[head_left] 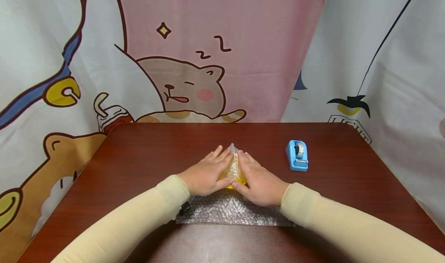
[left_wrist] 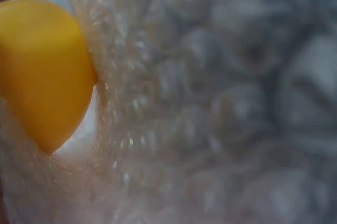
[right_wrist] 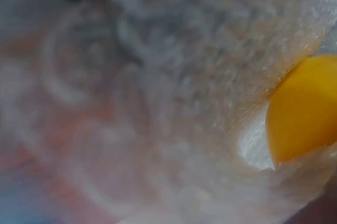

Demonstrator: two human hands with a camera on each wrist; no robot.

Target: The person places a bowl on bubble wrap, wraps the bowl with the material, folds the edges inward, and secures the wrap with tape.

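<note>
Clear bubble wrap (head_left: 236, 212) lies on the table and is folded up over a smooth, rounded yellow object (head_left: 240, 179). My left hand (head_left: 208, 172) presses the wrap from the left with straight fingers. From the other side my right hand (head_left: 263, 182) does the same, its fingers slanting toward the left ones. Both thumbs meet near the object's front edge. In the left wrist view the yellow object (left_wrist: 47, 71) shows through an open end of the wrap. The right wrist view has the yellow object (right_wrist: 305, 110) at its right edge, with blurred wrap filling the rest.
A light blue tape dispenser (head_left: 297, 156) with a roll of clear tape stands to the right of the hands. The dark reddish-brown table (head_left: 146, 151) ends at the back against a cartoon-printed curtain (head_left: 264, 54). A small black device (head_left: 184, 207) sits by the left wrist.
</note>
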